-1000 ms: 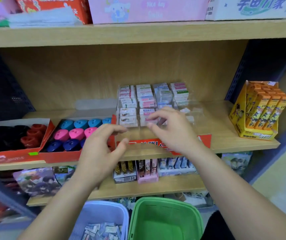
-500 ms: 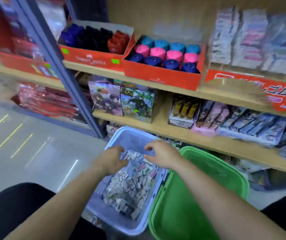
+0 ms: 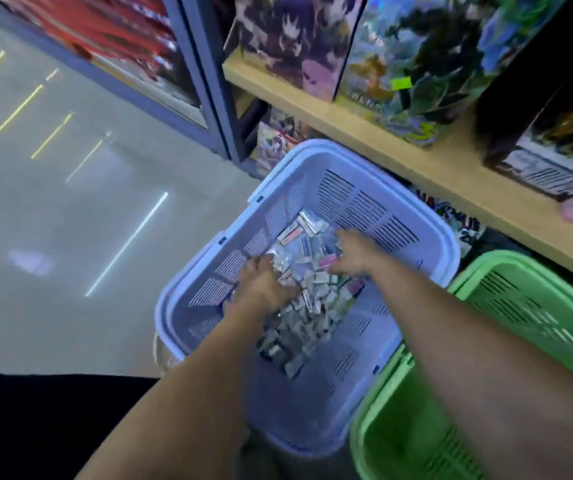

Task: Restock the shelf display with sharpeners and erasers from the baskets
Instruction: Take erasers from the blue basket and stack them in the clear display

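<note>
A lavender basket point(image 3: 316, 150) stands on the floor below the shelf, holding a heap of small wrapped erasers point(image 3: 309, 306). Both of my hands are down inside it. My left hand point(image 3: 264, 289) lies on the left side of the heap, its fingers bent down among the erasers and hidden by them. My right hand point(image 3: 354, 254) rests on the far right part of the heap with its fingers spread over the packets and a pink eraser point(image 3: 328, 261) by its thumb. Blur hides any grip. No sharpeners are in view.
A green basket point(image 3: 520, 261) sits touching the lavender one on the right. Above both runs a wooden shelf board point(image 3: 382, 133) with printed card boxes point(image 3: 295, 39). A grey shelf upright point(image 3: 205, 81) stands at the left, with bare glossy floor point(image 3: 70, 220) beyond it.
My view dropped from the eraser display on the shelf to the baskets. Both hands left the display, came down over the lavender basket and now lie on the eraser heap.
</note>
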Tool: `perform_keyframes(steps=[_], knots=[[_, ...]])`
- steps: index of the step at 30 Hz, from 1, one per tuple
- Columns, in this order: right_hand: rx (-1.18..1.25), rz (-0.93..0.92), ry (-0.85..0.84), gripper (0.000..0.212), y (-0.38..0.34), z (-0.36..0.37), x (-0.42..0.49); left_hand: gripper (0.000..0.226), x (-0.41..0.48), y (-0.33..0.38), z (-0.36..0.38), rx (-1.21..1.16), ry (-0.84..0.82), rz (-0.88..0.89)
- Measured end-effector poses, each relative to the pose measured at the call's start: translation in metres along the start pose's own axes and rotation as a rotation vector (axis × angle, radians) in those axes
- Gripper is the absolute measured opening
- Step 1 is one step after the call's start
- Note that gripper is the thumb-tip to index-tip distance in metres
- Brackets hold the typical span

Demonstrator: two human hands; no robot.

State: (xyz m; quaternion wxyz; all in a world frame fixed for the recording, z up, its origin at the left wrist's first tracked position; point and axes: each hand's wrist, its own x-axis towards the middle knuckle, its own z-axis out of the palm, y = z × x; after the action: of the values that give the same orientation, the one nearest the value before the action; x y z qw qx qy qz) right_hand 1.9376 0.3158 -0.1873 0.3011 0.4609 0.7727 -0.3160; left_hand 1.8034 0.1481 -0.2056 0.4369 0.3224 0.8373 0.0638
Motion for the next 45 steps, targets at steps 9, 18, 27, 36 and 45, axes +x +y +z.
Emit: perform_keyframes(steps=[9, 18, 27, 36, 45], knots=[[-0.197, 0.091, 0.012, 0.129, -0.001, 0.041, 0.014, 0.095, 0.023, -0.006, 0.028, 0.069, 0.037, 0.028], [-0.129, 0.094, 0.031, 0.118, 0.001, 0.035, 0.014, 0.085, 0.028, -0.002, 0.035, -0.098, 0.034, 0.058], [-0.022, 0.125, -0.012, 0.122, 0.003, 0.034, 0.017, 0.067, 0.034, 0.002, 0.034, -0.143, -0.023, 0.032], [0.349, 0.172, -0.025, 0.097, 0.016, 0.028, 0.027, 0.077, 0.043, -0.005, 0.036, -0.290, -0.051, -0.005], [0.288, 0.171, -0.121, 0.128, 0.009, 0.036, 0.032, 0.067, 0.043, 0.001, 0.032, -0.245, -0.084, 0.002]])
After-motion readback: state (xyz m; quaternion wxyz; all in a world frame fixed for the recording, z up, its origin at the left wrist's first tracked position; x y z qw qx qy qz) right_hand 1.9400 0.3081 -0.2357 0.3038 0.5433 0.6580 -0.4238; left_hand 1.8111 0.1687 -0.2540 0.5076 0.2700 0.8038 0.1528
